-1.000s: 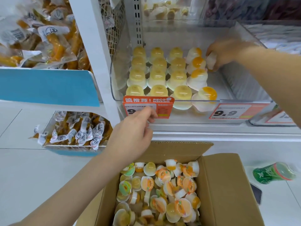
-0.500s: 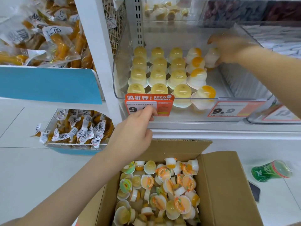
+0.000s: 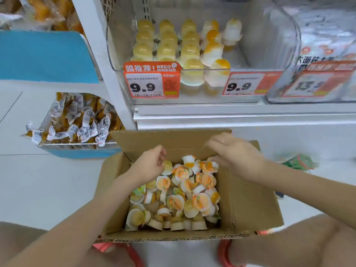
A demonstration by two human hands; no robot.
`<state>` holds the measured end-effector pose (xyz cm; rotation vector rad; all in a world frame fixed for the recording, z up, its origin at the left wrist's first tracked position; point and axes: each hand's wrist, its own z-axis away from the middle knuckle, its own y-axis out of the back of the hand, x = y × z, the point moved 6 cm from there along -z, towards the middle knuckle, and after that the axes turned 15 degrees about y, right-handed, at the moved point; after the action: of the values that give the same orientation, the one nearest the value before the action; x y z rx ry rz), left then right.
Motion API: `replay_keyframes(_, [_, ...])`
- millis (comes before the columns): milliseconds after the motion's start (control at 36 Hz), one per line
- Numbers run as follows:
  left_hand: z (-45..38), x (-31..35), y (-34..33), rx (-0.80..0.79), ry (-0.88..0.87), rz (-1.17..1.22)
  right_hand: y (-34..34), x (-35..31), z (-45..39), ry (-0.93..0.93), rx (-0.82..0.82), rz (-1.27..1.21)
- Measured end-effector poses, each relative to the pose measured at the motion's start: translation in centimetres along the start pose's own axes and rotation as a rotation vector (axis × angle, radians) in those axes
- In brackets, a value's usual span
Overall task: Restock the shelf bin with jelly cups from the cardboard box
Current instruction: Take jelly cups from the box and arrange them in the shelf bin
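Here, left hand (image 3: 149,166) pinching a jelly cup (image 3: 167,166) over the cardboard box (image 3: 248,205), right hand (image 3: 238,157) blurred, fingers apparently loose.

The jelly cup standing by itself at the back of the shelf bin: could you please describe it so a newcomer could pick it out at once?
Start at the clear shelf bin above the two 9.9 price tags. Four columns of jelly cups run front to back inside it. The lone jelly cup stands right of the back row, with bare bin floor in front of it, the only cup outside those four columns.

Matt brown cardboard box (image 3: 248,205), glossy clear plastic shelf bin (image 3: 269,45), shiny plastic jelly cups (image 3: 200,202).
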<state>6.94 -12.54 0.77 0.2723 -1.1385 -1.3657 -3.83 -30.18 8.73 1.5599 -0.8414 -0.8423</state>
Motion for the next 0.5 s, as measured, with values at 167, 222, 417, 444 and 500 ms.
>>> replay_keyframes(167, [-1.7, -6.7, -6.1, -0.252, 0.055, -0.422, -14.6, -0.2, 2.8, -0.154, -0.645, -0.291])
replay_keyframes(222, [-2.4, -7.5, -7.2, -0.267, 0.075, -0.439, -17.6, -0.1, 3.1, -0.181, -0.688, -0.373])
replay_keyframes(417, [-5.7, -5.4, -13.9, -0.275, 0.054, -0.33, -23.3, 0.8, 3.2, -0.386, -0.543, -0.639])
replay_keyframes(444, [-6.2, -5.1, -15.0, -0.266, 0.049, -0.31, -23.9, 1.0, 3.1, -0.385, -0.54, -0.636])
replay_keyframes(500, [-7.1, -4.5, -16.9, -0.253, 0.042, -0.324, -24.7, 1.1, 2.8, -0.354, -0.567, -0.649])
